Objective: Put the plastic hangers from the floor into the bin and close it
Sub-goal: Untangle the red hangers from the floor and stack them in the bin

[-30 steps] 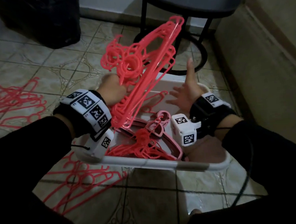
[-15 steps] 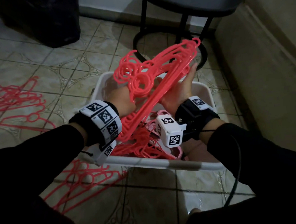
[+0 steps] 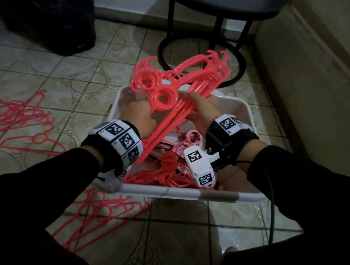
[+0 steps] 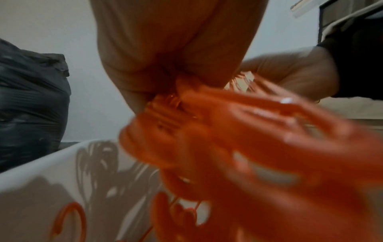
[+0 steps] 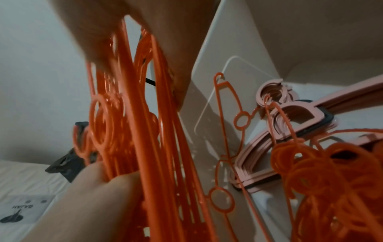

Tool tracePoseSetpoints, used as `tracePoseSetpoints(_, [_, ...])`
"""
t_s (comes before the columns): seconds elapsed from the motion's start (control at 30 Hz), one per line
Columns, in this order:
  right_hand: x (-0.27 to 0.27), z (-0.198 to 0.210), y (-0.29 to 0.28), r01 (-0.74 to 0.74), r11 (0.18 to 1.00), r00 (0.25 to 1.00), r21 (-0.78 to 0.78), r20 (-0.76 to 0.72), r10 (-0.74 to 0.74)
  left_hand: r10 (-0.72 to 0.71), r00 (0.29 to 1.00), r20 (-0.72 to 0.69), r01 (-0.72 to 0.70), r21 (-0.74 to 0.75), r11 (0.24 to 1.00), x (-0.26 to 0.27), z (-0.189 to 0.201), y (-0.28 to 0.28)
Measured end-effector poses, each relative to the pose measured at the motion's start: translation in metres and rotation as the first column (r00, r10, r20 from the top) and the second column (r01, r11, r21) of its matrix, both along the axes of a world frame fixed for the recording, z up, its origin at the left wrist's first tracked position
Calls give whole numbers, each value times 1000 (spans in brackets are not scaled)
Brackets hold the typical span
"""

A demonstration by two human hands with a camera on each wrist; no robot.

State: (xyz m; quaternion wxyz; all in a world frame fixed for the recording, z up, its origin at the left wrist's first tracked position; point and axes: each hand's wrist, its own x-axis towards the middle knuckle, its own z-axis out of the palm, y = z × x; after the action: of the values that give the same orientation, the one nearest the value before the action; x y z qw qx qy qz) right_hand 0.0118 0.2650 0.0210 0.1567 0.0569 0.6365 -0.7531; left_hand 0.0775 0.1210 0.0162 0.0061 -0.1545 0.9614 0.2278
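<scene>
Patterned beige floor tiles (image 3: 70,81) run under everything, dim and glossy. Over the bin, the left hand (image 3: 137,116) has its fingers curled round a thick bundle of coral-red plastic hangers (image 3: 180,95), gripping it near the ringed necks; the left wrist view, though blurred, shows those fingers wrapped over the strands. Just beside it the right hand (image 3: 202,108) also clasps the same bundle, fingers closed over the long bars from the other side, thumb and fingers pinching the stack in the right wrist view. This bundle is tilted, hooks pointing up and away toward the table, lower ends dipping past the left wrist into the white rectangular plastic bin (image 3: 193,194). Inside the bin lie more coral-red hangers in a tangle (image 3: 164,173) near the front wall, and beside them a stack of thicker pale pink hangers (image 5: 290,124) resting against the inner wall. Outside, loose coral-red hangers on the floor (image 3: 97,215) lie just in front of the bin's left corner, and another scatter (image 3: 21,120) sits well apart to the left. Beyond the bin stands a round black side table with a ring base (image 3: 224,6), a black plastic bag (image 3: 42,25) fills the far left corner, and a beige upholstered side (image 3: 309,84) rises on the right.
</scene>
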Motion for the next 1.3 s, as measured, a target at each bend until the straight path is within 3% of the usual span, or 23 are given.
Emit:
tracePoseSetpoints(0.17, [-11, -13, 4, 79, 994, 988, 71, 129, -88, 7, 998, -62, -6, 26, 1000, -4, 1, 8])
tracePoseSetpoints(0.37, [-22, -27, 12, 137, 956, 988, 261, 40, -152, -42, 996, -76, 41, -19, 999, -6, 4, 17])
tracePoseSetpoints(0.5, [-25, -32, 11, 91, 971, 984, 219, 128, -121, -91, 995, -51, 87, -87, 992, -5, 10, 16])
tracePoseSetpoints(0.57, [-22, -29, 11, -26, 991, 978, 130, 210, -2, -106, 994, -33, 103, -97, 990, -3, 14, 13])
tracePoseSetpoints(0.6, [-19, -24, 14, -138, 977, 965, 160, 245, 96, -103, 994, -25, 101, -97, 990, -3, 16, 10])
tracePoseSetpoints(0.63, [-16, -16, 18, -286, 918, 937, 274, 279, 208, -98, 995, -16, 95, -103, 990, -2, 18, 7])
tracePoseSetpoints(0.67, [-13, -7, 24, -432, 780, 896, 452, 310, 317, -93, 996, -16, 91, -111, 990, -2, 19, 4])
tracePoseSetpoints(0.73, [-9, 18, 36, -593, 423, 789, 685, 388, 477, -68, 997, -23, 64, -127, 990, -1, 19, -2])
tracePoseSetpoints(0.8, [-12, 43, 45, -649, 206, 714, 733, 493, 497, -66, 998, -18, 64, -116, 991, 1, 20, -2])
tracePoseSetpoints(0.87, [-18, 67, 52, -657, 55, 677, 752, 557, 481, -83, 997, 0, 83, -84, 993, 2, 23, 4])
tracePoseSetpoints(0.93, [-25, 90, 61, -630, -23, 680, 776, 566, 465, -95, 995, -8, 94, -56, 994, 1, 26, 8])
tracePoseSetpoints(1.0, [-35, 110, 73, -571, -30, 737, 820, 529, 421, -101, 995, -12, 100, -90, 991, -2, 24, 4])
tracePoseSetpoints(1.07, [-48, 123, 85, -369, -37, 851, 929, 354, 388, -87, 996, -1, 86, -139, 987, -4, 19, -2])
tracePoseSetpoints(1.1, [-54, 125, 90, -207, -78, 887, 975, 221, 406, -84, 996, 9, 85, -152, 985, -4, 17, -4])
tracePoseSetpoints(1.13, [-58, 122, 90, -42, -112, 872, 993, 91, 480, -90, 996, 27, 93, -163, 982, -4, 15, -5])
tracePoseSetpoints(1.17, [-57, 114, 85, 70, -87, 815, 994, -7, 579, -109, 993, 43, 115, -171, 978, -4, 14, -4])
tracePoseSetpoints(1.23, [-44, 91, 65, 96, -2, 676, 995, -63, 734, -168, 983, 77, 180, -182, 967, -4, 13, 0])
tracePoseSetpoints(1.3, [-28, 65, 43, 85, -31, 583, 996, -24, 812, -215, 970, 112, 234, -205, 950, -5, 12, 3])
